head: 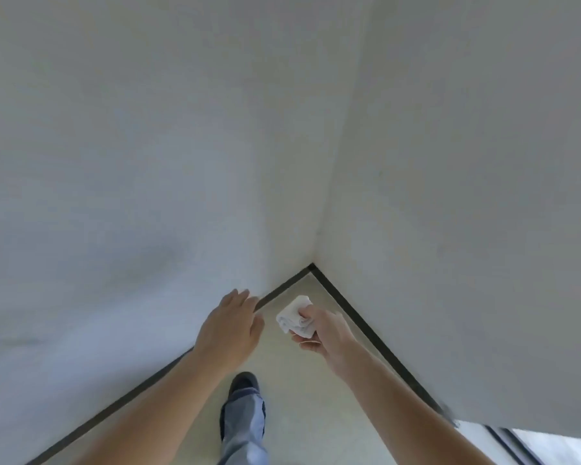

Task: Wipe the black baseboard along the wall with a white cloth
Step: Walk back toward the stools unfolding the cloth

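Our right hand (326, 330) gripped the bunched white cloth (294, 315), just short of the corner of the black baseboard (351, 312). Our left hand (230, 327) was spread open, holding nothing, over that baseboard's left run.

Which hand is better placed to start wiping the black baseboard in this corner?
The right hand: it grips the bunched white cloth, close to the corner baseboard. The left hand is open and empty, near the wall.
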Available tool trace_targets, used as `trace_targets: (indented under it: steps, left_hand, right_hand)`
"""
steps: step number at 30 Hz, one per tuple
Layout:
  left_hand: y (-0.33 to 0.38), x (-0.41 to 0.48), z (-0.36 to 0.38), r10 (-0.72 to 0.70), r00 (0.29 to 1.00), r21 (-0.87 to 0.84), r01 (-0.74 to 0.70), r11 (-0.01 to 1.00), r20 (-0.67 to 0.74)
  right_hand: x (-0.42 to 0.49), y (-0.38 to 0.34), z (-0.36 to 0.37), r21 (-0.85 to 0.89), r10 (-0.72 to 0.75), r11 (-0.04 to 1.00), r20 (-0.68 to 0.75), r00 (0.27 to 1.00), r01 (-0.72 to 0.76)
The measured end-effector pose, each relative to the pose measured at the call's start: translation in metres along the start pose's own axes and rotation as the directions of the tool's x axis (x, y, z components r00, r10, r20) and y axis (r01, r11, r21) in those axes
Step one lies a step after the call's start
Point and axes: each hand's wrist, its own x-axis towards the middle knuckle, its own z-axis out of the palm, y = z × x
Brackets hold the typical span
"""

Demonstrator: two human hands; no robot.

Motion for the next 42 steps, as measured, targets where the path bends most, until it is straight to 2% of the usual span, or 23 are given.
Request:
trace_targets:
  steps: [3, 5, 7, 10, 12, 16, 19, 24, 28, 34, 37, 42]
  left_hand:
    - [-0.024, -0.091, -0.042, -0.197, 0.977, -0.067, 0.192, 0.979, -0.084]
    - [-0.046, -0.157, -0.059, -0.347, 0.929, -0.141, 0.329, 0.934, -0.131]
    - [-0.073, -0.223, -0.07, -0.5, 0.845, -0.199, 0.465, 0.862, -0.188]
    - [-0.114, -0.317, -0.076, -0.675, 0.681, -0.296, 0.607, 0.737, -0.283]
    - [-0.138, -0.374, -0.072, -0.747, 0.586, -0.357, 0.656, 0.665, -0.314]
    - [-0.189, -0.485, -0.058, -0.859, 0.404, -0.486, 0.708, 0.512, -0.316]
    - [-0.235, -0.575, -0.039, -0.914, 0.273, -0.527, 0.752, 0.397, -0.299]
    - [-0.312, -0.738, -0.003, -0.978, 0.075, -0.602, 0.778, 0.179, -0.195]
    - [-0.363, -0.843, 0.001, -0.984, -0.05, -0.634, 0.77, 0.071, -0.17]
    - [-0.472, -0.97, -0.006, -0.967, -0.178, -0.66, 0.751, -0.014, -0.181]
    - [-0.547, -1.024, -0.019, -0.955, -0.22, -0.679, 0.734, -0.028, -0.198]
    - [-0.678, -1.114, -0.046, -0.924, -0.335, -0.742, 0.665, -0.091, -0.186]
  right_hand:
    - [-0.064, -0.012, 0.044, -0.185, -0.03, 0.981, 0.167, 0.986, 0.061]
    - [-0.102, -0.014, 0.082, -0.319, -0.011, 0.941, 0.298, 0.955, 0.11]
    - [-0.138, -0.01, 0.128, -0.448, -0.002, 0.872, 0.402, 0.916, 0.198]
    - [-0.192, 0.01, 0.205, -0.543, -0.016, 0.754, 0.546, 0.837, 0.369]
    - [-0.228, 0.032, 0.255, -0.566, 0.009, 0.691, 0.628, 0.778, 0.449]
    - [-0.301, 0.098, 0.36, -0.61, 0.158, 0.574, 0.737, 0.658, 0.546]
    - [-0.351, 0.164, 0.445, -0.594, 0.231, 0.481, 0.795, 0.56, 0.645]
    - [-0.451, 0.292, 0.574, -0.551, 0.368, 0.411, 0.829, 0.421, 0.726]
    - [-0.522, 0.37, 0.656, -0.508, 0.446, 0.374, 0.832, 0.33, 0.776]
    - [-0.603, 0.46, 0.802, -0.396, 0.474, 0.336, 0.855, 0.21, 0.855]
    - [-0.636, 0.496, 0.89, -0.341, 0.471, 0.325, 0.867, 0.162, 0.882]
    - [-0.689, 0.559, 1.036, -0.306, 0.521, 0.346, 0.849, 0.09, 0.887]
